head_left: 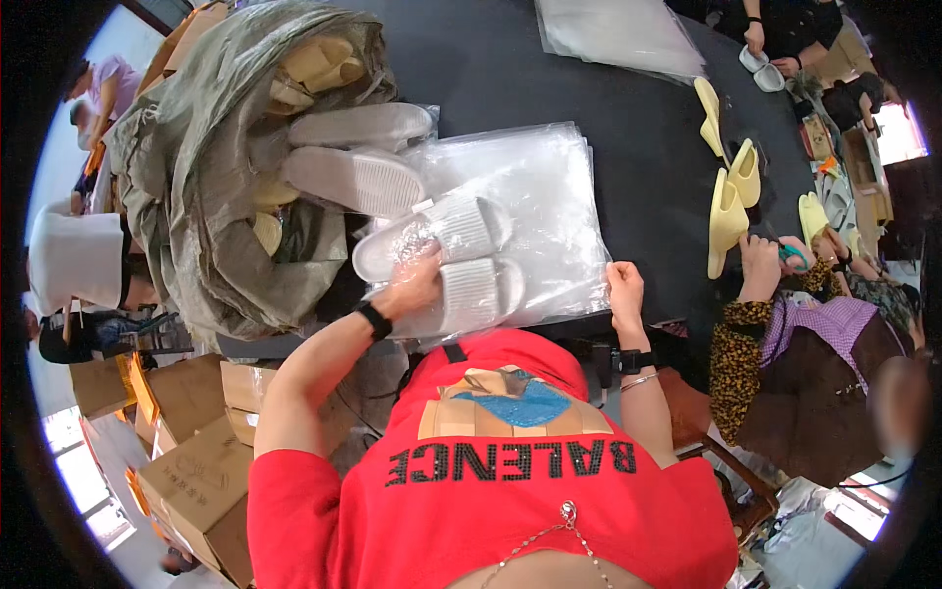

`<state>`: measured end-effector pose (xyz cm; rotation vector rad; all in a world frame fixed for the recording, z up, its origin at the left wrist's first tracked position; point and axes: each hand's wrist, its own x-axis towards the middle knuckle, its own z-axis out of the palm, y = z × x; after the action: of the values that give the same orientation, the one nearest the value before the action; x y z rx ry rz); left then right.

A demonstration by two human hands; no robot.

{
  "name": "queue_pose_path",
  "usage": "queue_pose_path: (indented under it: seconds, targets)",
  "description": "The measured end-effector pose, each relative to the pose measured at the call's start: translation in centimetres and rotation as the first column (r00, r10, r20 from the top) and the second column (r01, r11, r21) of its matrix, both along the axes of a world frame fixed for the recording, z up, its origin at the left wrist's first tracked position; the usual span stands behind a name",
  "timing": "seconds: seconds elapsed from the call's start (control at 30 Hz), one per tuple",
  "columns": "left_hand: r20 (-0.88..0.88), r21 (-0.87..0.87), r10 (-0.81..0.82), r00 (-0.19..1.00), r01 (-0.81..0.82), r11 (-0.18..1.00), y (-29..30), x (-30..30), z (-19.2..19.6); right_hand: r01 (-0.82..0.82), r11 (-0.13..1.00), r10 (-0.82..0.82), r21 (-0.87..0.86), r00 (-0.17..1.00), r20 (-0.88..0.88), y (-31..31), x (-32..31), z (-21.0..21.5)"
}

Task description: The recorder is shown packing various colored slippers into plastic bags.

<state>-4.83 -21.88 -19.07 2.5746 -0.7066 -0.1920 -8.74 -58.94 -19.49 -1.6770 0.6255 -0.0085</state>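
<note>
My left hand (417, 283) is closed on a pair of white slide slippers (465, 228) with ribbed straps, gripping them near their left ends. The slippers lie side by side over a stack of clear plastic bags (549, 177). Shiny film shows around them; I cannot tell how far they are inside a bag. At the stack's near right corner, my right hand (625, 293) pinches the edge of a clear bag. Just beyond my left hand, a pair of grey slippers (355, 182) lies partly in clear film, one with its ribbed sole up.
A large grey-green woven sack (216, 177) with tan and yellowish slippers stands at left on the dark table (638, 128). Yellow slippers (728, 221) sit at right, near a co-worker's hand (759, 265). More clear bags (618, 34) lie at the far edge. Cardboard boxes (196, 481) crowd the lower left.
</note>
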Motion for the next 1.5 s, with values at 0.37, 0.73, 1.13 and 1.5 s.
queue_pose_path:
  seconds: [0.37, 0.73, 1.13, 1.5]
  targets:
    - [-0.370, -0.529, 0.579, 0.727, -0.677, 0.512, 13.5, -6.8, 4.6, -0.005, 0.998, 0.006, -0.067, 1.000, 0.015, -1.0, -0.3, 1.3]
    - [-0.546, -0.718, 0.236, 0.804, -0.594, 0.362, 1.7, 3.0, 19.3, -0.229, 0.973, 0.229, 0.031, 0.973, 0.013, -1.2, 0.5, 3.1]
    - [0.017, 0.138, 0.099, 0.995, -0.100, 0.985, -11.3, 8.9, 2.4, -0.256, 0.927, 0.266, -0.275, 0.964, -0.004, -0.8, -1.0, 0.3]
    - [-0.019, -0.106, 0.412, 0.911, -0.411, 0.905, -8.0, 13.9, 6.3, -0.253, 0.847, 0.305, -0.468, 0.951, 0.038, -2.6, -0.5, 0.8]
